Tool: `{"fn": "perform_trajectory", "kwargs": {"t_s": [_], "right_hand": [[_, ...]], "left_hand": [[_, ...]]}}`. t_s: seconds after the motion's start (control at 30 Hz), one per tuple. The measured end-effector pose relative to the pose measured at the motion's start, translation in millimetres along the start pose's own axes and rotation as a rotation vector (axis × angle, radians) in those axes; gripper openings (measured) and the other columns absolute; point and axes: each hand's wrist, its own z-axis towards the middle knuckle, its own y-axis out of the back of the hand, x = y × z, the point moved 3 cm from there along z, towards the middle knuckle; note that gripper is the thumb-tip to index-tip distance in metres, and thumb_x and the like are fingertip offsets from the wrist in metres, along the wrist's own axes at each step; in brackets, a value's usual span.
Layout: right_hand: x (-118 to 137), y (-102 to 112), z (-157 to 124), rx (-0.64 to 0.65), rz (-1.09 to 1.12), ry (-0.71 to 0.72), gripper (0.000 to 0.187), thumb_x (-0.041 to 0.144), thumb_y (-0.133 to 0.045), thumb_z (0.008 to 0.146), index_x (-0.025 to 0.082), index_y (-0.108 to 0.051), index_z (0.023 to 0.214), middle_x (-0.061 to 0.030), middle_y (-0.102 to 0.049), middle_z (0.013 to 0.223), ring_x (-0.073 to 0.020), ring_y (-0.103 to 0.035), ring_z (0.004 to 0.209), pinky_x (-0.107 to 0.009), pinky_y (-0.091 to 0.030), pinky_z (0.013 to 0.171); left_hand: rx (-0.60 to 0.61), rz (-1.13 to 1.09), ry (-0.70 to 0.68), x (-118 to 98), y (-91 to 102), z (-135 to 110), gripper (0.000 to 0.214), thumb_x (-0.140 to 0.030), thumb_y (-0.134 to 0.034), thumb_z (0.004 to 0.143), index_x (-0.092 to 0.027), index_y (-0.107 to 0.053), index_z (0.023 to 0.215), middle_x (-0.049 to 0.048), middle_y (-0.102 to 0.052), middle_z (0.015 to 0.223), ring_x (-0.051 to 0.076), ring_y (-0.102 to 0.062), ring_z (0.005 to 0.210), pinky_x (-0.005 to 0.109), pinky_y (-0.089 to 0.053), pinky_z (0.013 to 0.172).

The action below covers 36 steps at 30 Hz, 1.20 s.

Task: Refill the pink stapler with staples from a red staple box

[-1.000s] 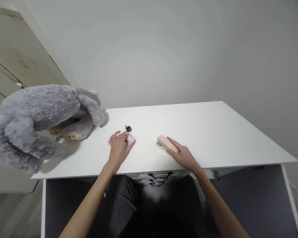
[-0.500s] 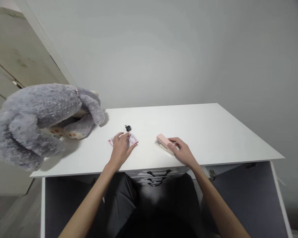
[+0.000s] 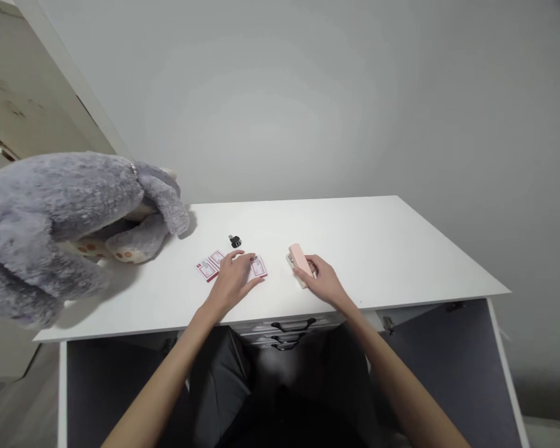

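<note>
A row of small red-and-white cards [image 3: 208,267] lies on the white desk [image 3: 382,249]. My left hand [image 3: 233,283] rests flat on the cards with its fingers spread, covering the middle ones. One card [image 3: 259,267] shows at its right. My right hand [image 3: 324,283] is wrapped round a pink stapler [image 3: 298,260], which stands tilted on the desk just right of the cards. A small black clip [image 3: 235,241] lies just beyond the cards.
A big grey plush toy [image 3: 60,221] fills the desk's left end. Drawers with black handles [image 3: 293,325] sit under the front edge. A plain wall stands behind the desk, and a wooden cupboard [image 3: 14,93] rises at far left.
My right hand closed round the stapler and drew it left toward the cards. My left hand slid right over the cards, uncovering more of them at the left.
</note>
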Motion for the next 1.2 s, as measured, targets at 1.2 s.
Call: {"fn": "perform_trajectory", "kwargs": {"t_s": [1.2], "right_hand": [[16.6,-11.9,-16.3,-0.038,0.26,-0.134,0.047,0.062,-0.056,0.102,0.022,-0.064,0.125,-0.0105,-0.08,0.101,-0.0268,-0.076,0.093,-0.035,-0.056,0.07]], "left_hand": [[-0.072,0.121,0.238,37.1,37.3,-24.2,0.062,-0.052,-0.071,0.098,-0.025,-0.048,0.149,0.0179,-0.062,0.143,0.044,-0.041,0.148,0.069,-0.036,0.119]]}}
